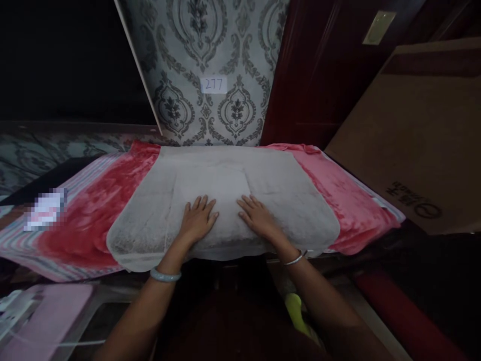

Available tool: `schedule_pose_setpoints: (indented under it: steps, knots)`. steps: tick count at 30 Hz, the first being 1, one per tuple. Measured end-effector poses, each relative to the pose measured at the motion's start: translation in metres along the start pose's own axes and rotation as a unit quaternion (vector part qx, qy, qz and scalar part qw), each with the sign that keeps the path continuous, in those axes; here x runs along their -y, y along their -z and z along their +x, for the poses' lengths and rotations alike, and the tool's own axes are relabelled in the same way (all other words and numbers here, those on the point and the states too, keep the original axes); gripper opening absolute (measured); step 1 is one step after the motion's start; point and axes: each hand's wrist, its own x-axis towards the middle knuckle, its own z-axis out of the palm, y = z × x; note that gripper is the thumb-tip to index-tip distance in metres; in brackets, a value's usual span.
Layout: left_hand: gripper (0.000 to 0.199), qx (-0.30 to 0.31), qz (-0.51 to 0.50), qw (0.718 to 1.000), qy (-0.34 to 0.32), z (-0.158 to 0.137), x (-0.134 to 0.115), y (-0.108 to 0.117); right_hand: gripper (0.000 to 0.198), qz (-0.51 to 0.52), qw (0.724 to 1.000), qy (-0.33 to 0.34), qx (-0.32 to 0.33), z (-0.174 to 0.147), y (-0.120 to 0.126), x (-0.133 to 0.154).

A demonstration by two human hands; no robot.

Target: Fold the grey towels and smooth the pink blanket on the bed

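Observation:
A light grey plush mat (210,165) with rounded front corners is spread out flat. Beneath it lies a red and pink fuzzy blanket (93,215) with striped edges, showing on both sides. My left hand (197,218) rests palm down on the mat left of its middle, fingers spread. Palm down too, my right hand (259,215) lies on the mat a little to the right, its fingers stretched toward the middle. Between the hands the pile looks paler and smoother. Neither hand holds anything.
A large cardboard box (424,140) stands at the right. At the upper left is a dark screen (71,60). Patterned wallpaper behind bears a label (214,84) reading 277. A blurred packet (45,210) lies on the blanket's left end. Below are a pink panel (56,316) and a yellow-green object (296,311).

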Motion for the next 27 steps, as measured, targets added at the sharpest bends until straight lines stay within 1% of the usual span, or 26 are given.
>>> schedule_pose_setpoints:
  steps: [4,9,11,13,15,17,18,19,20,22,25,27]
  knots:
    - [0.060,0.006,0.007,1.000,0.009,-0.001,0.000,0.001,0.054,0.022,0.998,-0.060,-0.026,0.001,-0.005,-0.020]
    - [0.060,0.008,0.017,1.000,0.012,-0.001,-0.003,0.002,0.051,0.027,0.988,-0.136,-0.069,-0.004,-0.009,-0.027]
    - [0.060,0.008,0.018,1.000,0.013,-0.001,-0.003,0.002,0.051,0.029,0.984,-0.154,-0.088,-0.008,-0.007,-0.026]
    - [0.060,0.006,0.016,1.000,0.013,-0.001,-0.003,0.002,0.052,0.036,0.984,-0.130,-0.113,-0.013,-0.004,-0.021]
    - [0.060,0.001,0.013,1.000,0.012,-0.002,-0.003,0.002,0.054,0.037,0.991,-0.059,-0.117,-0.017,-0.002,-0.009]
    - [0.059,-0.004,0.012,1.000,0.011,-0.002,-0.003,0.002,0.056,0.030,0.996,0.025,-0.081,-0.019,-0.001,0.004]
    - [0.059,-0.006,0.012,1.000,0.011,-0.002,-0.003,0.002,0.056,0.024,0.997,0.055,-0.056,-0.019,-0.002,0.009]
    - [0.059,-0.008,0.010,1.000,0.010,-0.002,-0.003,0.002,0.057,0.018,0.997,0.071,-0.035,-0.018,-0.003,0.012]
    - [0.059,-0.010,0.007,1.000,0.009,-0.002,-0.002,0.002,0.057,0.015,0.997,0.070,-0.021,-0.017,-0.003,0.013]
    - [0.059,-0.014,0.000,1.000,0.008,-0.002,-0.002,0.001,0.057,0.015,0.999,0.035,-0.012,-0.013,-0.004,0.008]
    - [0.059,-0.019,-0.009,1.000,0.008,-0.002,-0.001,-0.001,0.057,0.019,0.999,-0.048,-0.008,-0.005,-0.001,-0.006]
    - [0.059,-0.021,-0.013,1.000,0.006,-0.002,0.000,-0.002,0.055,0.015,0.996,-0.083,-0.017,0.000,0.002,-0.008]
